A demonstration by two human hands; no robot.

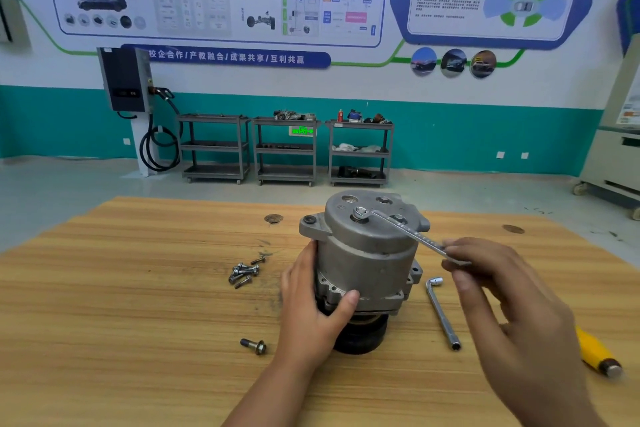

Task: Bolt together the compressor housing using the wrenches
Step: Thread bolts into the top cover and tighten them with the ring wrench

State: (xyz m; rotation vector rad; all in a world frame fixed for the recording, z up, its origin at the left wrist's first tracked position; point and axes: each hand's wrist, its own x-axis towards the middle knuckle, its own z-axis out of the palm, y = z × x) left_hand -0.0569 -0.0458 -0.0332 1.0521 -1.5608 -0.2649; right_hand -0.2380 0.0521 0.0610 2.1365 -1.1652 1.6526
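Two hands engaged. Left hand (pixel 311 308) grips compressor housing (pixel 367 253), upright mid-bench (pixel 138 322). Right hand (pixel 502 288) pinches free end of wrench (pixel 408 232); ring end sits on top bolt (pixel 360 211), handle pointing toward bench's right edge. Swing likely falls to right hand.

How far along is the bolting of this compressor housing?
Done: the compressor housing stands upright with its end cover seated. In hand: the right hand holds the flat wrench, its ring on a top bolt, while the left hand grips the housing's side. Left: a pile of bolts and a single bolt lie loose on the table; the L-shaped socket wrench lies unused.
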